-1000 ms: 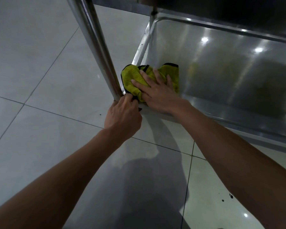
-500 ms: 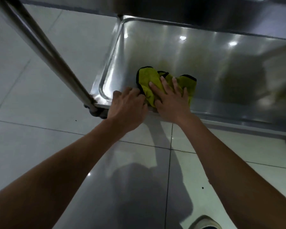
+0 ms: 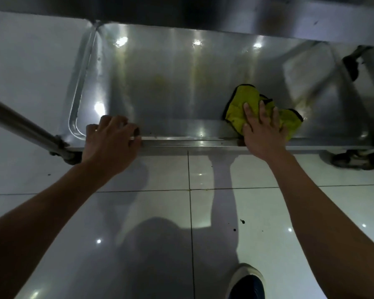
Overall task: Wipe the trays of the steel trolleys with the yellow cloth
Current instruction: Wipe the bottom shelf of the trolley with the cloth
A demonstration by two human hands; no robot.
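Observation:
The bottom steel tray point(image 3: 160, 87) of the trolley lies low over the floor, its near rim running across the middle of the view. My right hand point(image 3: 261, 130) presses flat, fingers spread, on the crumpled yellow cloth point(image 3: 242, 104) with black edging, at the tray's near right part. My left hand point(image 3: 110, 141) grips the tray's near rim toward the left corner, fingers curled over the edge.
A slanted steel leg point(image 3: 20, 124) meets the tray's near left corner. A caster wheel point(image 3: 352, 158) sits under the right end, and another dark wheel point(image 3: 352, 63) shows far right. The shelf above point(image 3: 203, 14) overhangs the tray. My shoe point(image 3: 246, 281) stands on the glossy white tiles.
My right hand has slid the cloth rightward along the tray's near edge. My left hand stays near the left corner on the rim. My view has shifted right.

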